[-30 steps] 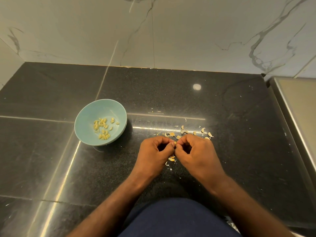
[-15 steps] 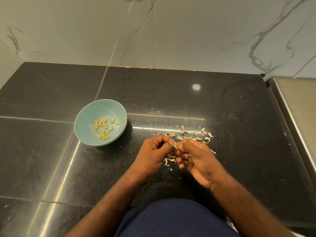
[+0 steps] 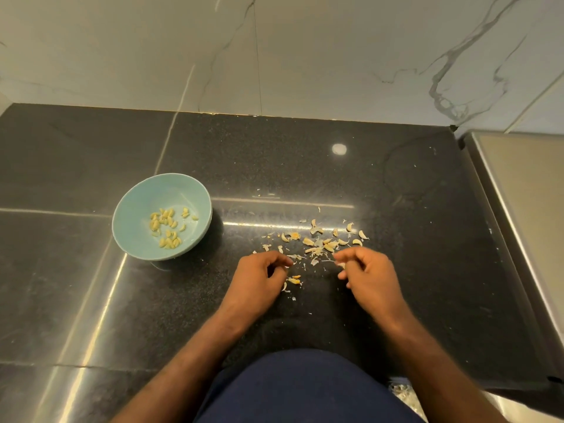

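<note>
A pale blue bowl (image 3: 161, 216) on the black counter holds several peeled yellowish garlic cloves (image 3: 167, 225). To its right lies a scatter of unpeeled cloves and papery skins (image 3: 323, 241). My left hand (image 3: 259, 279) hovers just in front of the scatter. Its fingers are curled and the thumb meets the forefinger; anything between them is hidden. My right hand (image 3: 367, 271) is a short way to the right and pinches a small pale piece of garlic skin (image 3: 340, 264) at its fingertips. A few skins (image 3: 293, 280) lie between the hands.
The polished black stone counter (image 3: 305, 166) ends at a white marble wall (image 3: 274, 56) behind. A steel sink rim (image 3: 500, 209) runs down the right side. My dark blue clothing (image 3: 305, 389) presses against the counter's front edge.
My hands were pressed together over one clove; now they have pulled apart, the left going left and the right going right. The bowl has not moved.
</note>
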{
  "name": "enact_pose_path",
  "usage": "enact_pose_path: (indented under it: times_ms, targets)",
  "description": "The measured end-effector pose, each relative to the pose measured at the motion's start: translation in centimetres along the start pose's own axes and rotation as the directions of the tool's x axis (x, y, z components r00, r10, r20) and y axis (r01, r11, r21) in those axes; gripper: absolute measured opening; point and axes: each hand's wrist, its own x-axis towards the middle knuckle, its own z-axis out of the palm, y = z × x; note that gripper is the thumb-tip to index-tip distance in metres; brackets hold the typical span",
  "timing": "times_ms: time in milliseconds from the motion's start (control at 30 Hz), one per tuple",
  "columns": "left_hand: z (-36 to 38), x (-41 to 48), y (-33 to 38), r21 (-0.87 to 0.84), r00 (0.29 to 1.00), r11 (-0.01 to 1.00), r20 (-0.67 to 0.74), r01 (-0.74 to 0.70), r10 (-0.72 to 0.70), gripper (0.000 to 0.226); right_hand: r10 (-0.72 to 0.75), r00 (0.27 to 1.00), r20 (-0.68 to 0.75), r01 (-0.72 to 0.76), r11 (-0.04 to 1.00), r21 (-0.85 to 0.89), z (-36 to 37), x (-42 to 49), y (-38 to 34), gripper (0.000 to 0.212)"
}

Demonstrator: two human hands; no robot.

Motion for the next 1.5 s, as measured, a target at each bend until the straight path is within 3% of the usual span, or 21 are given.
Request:
enact_pose_path:
  times_ms: [33, 133, 200, 333, 433, 500, 600, 700, 867, 933, 1033, 1133, 1233, 1367, 1500]
  targets:
    - [0.1, 0.0, 0.1, -0.015, 1.000, 1.000, 0.003, 0.006, -0.006, 0.022, 0.003, 1.000, -0.013, -0.003, 1.000, 0.015, -0.5, 0.5, 0.1, 0.029]
    - [0.4, 0.1, 0.5, -0.052, 1.000, 0.999, 0.004, 0.015, -0.015, 0.024, 0.055, 0.970, 0.239, -0.059, 0.998, 0.009, -0.9, 1.4, -0.5, 0.027]
    - [0.6, 0.2, 0.6, -0.061, 1.000, 0.998, 0.004, 0.012, -0.011, 0.020, 0.023, 0.956, 0.293, -0.026, 1.000, 0.007, -0.5, 1.2, -1.0, 0.032]
    - [0.8, 0.3, 0.5, -0.040, 1.000, 0.999, -0.006, -0.014, 0.013, 0.018, -0.073, 0.972, 0.225, 0.056, 0.995, 0.083, 0.6, 0.2, -1.1, 0.028]
    - [0.8, 0.3, 0.2, -0.070, 1.000, 0.997, -0.016, -0.014, 0.013, 0.020, -0.059, 0.998, 0.016, 0.056, 0.989, 0.135, 0.1, 0.7, -0.2, 0.026]
    - [0.9, 0.2, 0.1, -0.074, 1.000, 0.997, -0.028, -0.013, 0.011, 0.020, -0.062, 0.995, -0.078, 0.062, 0.998, -0.003, -0.9, 1.5, 0.4, 0.024]
    - [1.0, 0.3, -0.2, -0.007, 0.999, 1.000, -0.042, -0.030, 0.029, 0.023, -0.136, 0.990, -0.026, 0.123, 0.952, -0.280, -1.7, 2.3, 0.9, 0.010]
    - [1.0, 0.4, -0.1, 0.008, 0.998, 0.999, -0.029, -0.047, 0.047, 0.011, -0.157, 0.985, 0.072, 0.173, 0.889, -0.423, -1.2, 2.8, 0.9, 0.017]
    - [0.6, 0.4, 0.2, 0.004, 0.994, 0.996, -0.072, -0.084, 0.084, 0.017, -0.165, 0.981, 0.105, 0.195, 0.837, -0.511, -0.5, 2.7, 0.3, 0.008]
    - [0.5, 0.4, 0.0, 0.002, 0.993, 0.996, -0.081, -0.091, 0.091, 0.021, -0.155, 0.985, 0.075, 0.172, 0.871, -0.460, -0.5, 2.1, 0.1, 0.004]
    - [0.7, 0.4, -0.1, -0.026, 0.990, 0.992, -0.079, -0.119, 0.117, 0.024, -0.142, 0.990, 0.021, 0.143, 0.962, -0.232, -0.5, 0.6, -0.8, 0.005]
    - [1.1, 0.2, 0.4, -0.196, 0.995, 0.977, 0.029, -0.084, 0.092, 0.017, -0.205, 0.977, 0.060, 0.210, 0.972, -0.102, 0.4, -1.2, -2.1, 0.009]
    - [1.4, 0.0, 0.7, -0.349, 0.989, 0.937, 0.130, -0.024, 0.073, 0.011, -0.254, 0.957, 0.136, 0.261, 0.965, -0.036, 1.7, -2.2, -3.0, 0.014]
    - [1.4, 0.1, 0.1, -0.408, 0.997, 0.912, 0.079, 0.028, 0.005, 0.012, -0.250, 0.952, 0.175, 0.249, 0.968, 0.027, 1.9, -2.2, -3.3, 0.026]
    - [1.1, 0.4, -0.6, -0.450, 0.998, 0.892, 0.053, 0.047, -0.026, 0.011, -0.138, 0.990, 0.021, 0.137, 0.990, 0.043, 0.0, -1.4, -2.9, 0.014]
